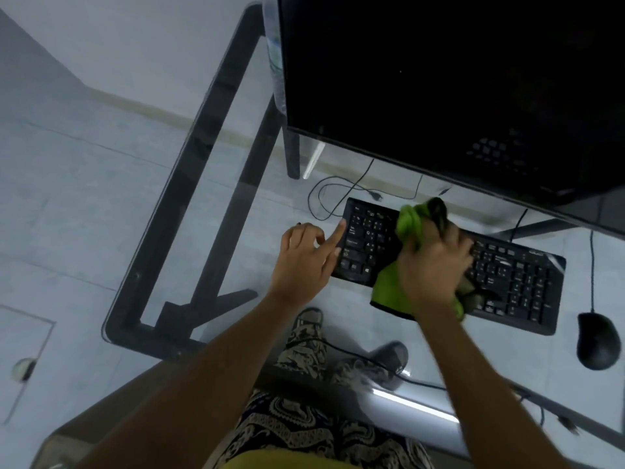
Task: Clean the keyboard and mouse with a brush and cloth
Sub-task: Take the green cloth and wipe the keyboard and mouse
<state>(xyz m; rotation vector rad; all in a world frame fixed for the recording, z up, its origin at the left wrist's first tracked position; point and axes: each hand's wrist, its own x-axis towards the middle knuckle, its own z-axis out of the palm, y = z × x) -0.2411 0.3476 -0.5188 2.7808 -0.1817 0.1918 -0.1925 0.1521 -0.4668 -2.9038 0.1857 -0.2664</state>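
Observation:
A black keyboard [514, 275] lies slanted on the glass desk [189, 204]. My right hand [433, 265] presses a bunched green cloth [389, 286] onto the keyboard's middle; the hand is blurred. My left hand [304, 258] rests at the keyboard's left end, its index finger touching that edge, fingers spread and holding nothing. A black wired mouse [597, 340] sits on the glass to the right of the keyboard. No brush is in view.
A large dark monitor [456, 79] overhangs the back of the desk, close above the keyboard. Thin cables [324, 201] loop behind the keyboard's left end. Through the glass I see black desk legs, my patterned trousers and shoes.

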